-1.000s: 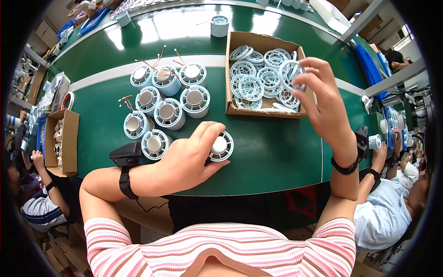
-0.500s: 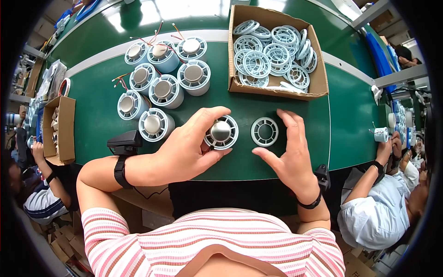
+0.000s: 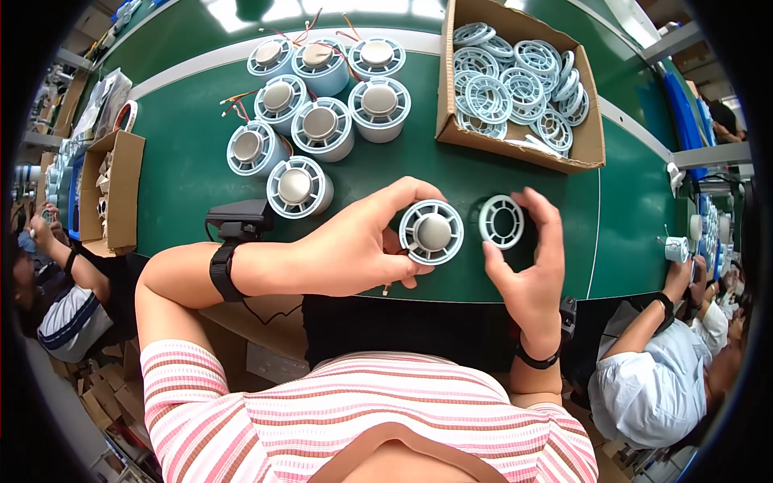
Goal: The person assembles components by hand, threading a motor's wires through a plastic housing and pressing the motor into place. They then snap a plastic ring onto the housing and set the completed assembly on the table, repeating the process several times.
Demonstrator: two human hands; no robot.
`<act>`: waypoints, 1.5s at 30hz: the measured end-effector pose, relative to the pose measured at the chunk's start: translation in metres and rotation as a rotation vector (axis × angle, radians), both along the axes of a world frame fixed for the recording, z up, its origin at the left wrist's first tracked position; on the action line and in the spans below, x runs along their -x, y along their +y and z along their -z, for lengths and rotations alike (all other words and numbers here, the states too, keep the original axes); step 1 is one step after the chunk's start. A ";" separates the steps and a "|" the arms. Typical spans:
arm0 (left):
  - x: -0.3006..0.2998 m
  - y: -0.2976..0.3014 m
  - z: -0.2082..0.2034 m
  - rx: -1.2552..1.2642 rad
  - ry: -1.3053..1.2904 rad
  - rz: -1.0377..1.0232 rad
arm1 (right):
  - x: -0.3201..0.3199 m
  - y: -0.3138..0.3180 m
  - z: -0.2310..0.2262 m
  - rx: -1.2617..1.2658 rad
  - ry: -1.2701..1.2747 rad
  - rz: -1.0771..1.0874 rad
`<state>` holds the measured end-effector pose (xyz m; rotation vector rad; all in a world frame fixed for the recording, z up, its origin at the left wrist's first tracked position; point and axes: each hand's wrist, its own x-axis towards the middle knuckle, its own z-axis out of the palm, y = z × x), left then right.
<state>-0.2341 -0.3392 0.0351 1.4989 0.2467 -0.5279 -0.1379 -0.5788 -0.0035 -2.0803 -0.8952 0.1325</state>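
Observation:
My left hand [image 3: 366,237] is closed around a small motor [image 3: 435,232] in a pale blue cylindrical housing. Its round silver cap and slotted rim face up, and a bit of wire with a connector [image 3: 386,288] pokes out below the fingers. To its right, my right hand [image 3: 531,253] pinches a pale blue slotted ring [image 3: 501,221] between thumb and fingers. The ring is tilted, apart from the motor, with a dark shadow beside it. Several similar motors [image 3: 322,125] stand upright in a cluster beyond my left hand, red, yellow and dark wires at their far side.
An open cardboard box [image 3: 523,154] full of loose pale blue rings stands at the far right of the green table [image 3: 386,173]. Another cardboard box [image 3: 125,193] is at the left edge. Co-workers sit on both sides; the right one's hand [image 3: 676,274] is at a similar motor [image 3: 676,249].
The right thumb and fingers have closed on the ring, which lay flat and now tilts off the table. The left hand still holds the motor. The whole view has shifted somewhat.

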 end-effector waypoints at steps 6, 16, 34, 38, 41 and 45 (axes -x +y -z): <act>0.000 0.001 0.004 0.239 -0.034 0.039 | 0.016 0.015 -0.021 -0.296 0.139 -0.238; -0.003 0.009 0.006 0.225 -0.011 0.135 | 0.002 0.026 -0.033 -0.164 0.070 -0.477; 0.000 0.010 0.018 0.271 -0.103 0.156 | -0.021 0.029 -0.033 -0.168 0.181 -0.628; -0.004 0.012 0.022 0.239 -0.215 0.225 | -0.019 0.027 -0.033 -0.164 0.167 -0.623; -0.004 0.012 0.020 0.228 -0.173 0.209 | -0.017 0.029 -0.034 -0.155 0.163 -0.608; -0.006 0.015 0.011 0.262 -0.035 0.221 | -0.021 0.028 -0.038 -0.107 0.142 -0.592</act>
